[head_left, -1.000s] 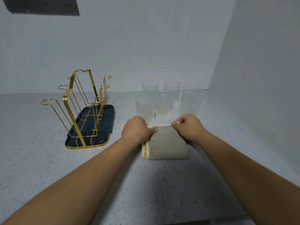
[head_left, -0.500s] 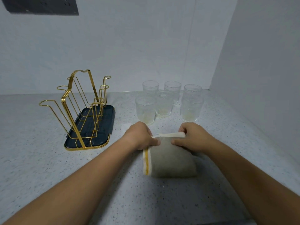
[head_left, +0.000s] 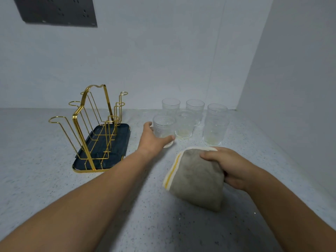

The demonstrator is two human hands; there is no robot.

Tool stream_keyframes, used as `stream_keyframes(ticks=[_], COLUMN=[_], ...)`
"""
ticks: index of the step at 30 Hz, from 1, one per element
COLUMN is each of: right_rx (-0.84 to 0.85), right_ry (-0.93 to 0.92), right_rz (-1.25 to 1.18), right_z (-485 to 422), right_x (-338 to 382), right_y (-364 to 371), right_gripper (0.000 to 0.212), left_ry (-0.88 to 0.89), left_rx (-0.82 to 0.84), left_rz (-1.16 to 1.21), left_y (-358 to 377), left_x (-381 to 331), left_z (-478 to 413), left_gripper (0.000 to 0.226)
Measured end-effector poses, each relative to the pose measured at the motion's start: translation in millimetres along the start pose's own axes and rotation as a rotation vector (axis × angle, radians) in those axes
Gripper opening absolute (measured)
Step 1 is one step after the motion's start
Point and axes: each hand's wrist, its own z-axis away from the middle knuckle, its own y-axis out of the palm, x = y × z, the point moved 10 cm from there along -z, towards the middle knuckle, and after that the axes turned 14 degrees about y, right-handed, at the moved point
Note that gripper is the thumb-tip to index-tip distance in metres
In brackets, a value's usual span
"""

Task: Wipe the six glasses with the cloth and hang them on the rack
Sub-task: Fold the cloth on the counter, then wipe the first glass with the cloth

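Observation:
Several clear ribbed glasses stand upright in a cluster on the speckled counter. My left hand [head_left: 153, 138] wraps around the nearest left glass [head_left: 163, 127], thumb in front and fingers behind it; the glass still rests on the counter. Beside it stand a middle glass [head_left: 184, 124] and a right glass [head_left: 215, 130], with others behind them. My right hand [head_left: 228, 166] grips a folded grey cloth [head_left: 196, 179] with a white and yellow edge, lifted just above the counter. A gold wire rack [head_left: 91, 124] on a dark blue tray [head_left: 85, 163] stands empty at the left.
A white wall runs behind the glasses and another closes the right side, forming a corner. A dark panel [head_left: 56, 11] hangs on the back wall at upper left. The counter [head_left: 36, 179] stretches out in front of the rack.
My left hand let go of the cloth and reached forward to close around the nearest glass. My right hand lifted the cloth alone and pulled it nearer and to the right.

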Motion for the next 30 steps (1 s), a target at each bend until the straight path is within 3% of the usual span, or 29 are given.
stream_keyframes(ticks=[5,11,15,22,25,30], right_rx=[-0.048,-0.233,-0.302,-0.126,-0.050,-0.050], right_ry=[-0.008,-0.185,-0.266,-0.480,-0.556,-0.754], right_rz=[-0.314,-0.364,-0.337,-0.359,-0.213,0.129], right_z=[11.6,21.1,22.1,44.7,54.8,88.5], right_x=[-2.9,8.1,15.5,43.4,41.7,16.9], right_y=[-14.3,-24.6,-16.3,44.9,71.6,114.5], right_gripper=[0.019,0.016,0.026,0.026,0.043,0.064], left_ry=[0.059,0.096,0.117,0.111,0.139,0.092], left_rx=[-0.052,-0.071,-0.059,0.017,-0.038,-0.146], left_rz=[-0.013,0.003,0.152,0.645,0.739,0.606], left_y=[-1.3,-5.7,-8.0,9.8,6.8,-18.1], left_x=[2.5,3.7,-10.4,-60.9,-67.8,-56.6], left_z=[-6.3,-6.0,10.3,74.9,91.6,108.4], left_gripper=[0.091,0.074,0.058,0.028,0.042,0.067])
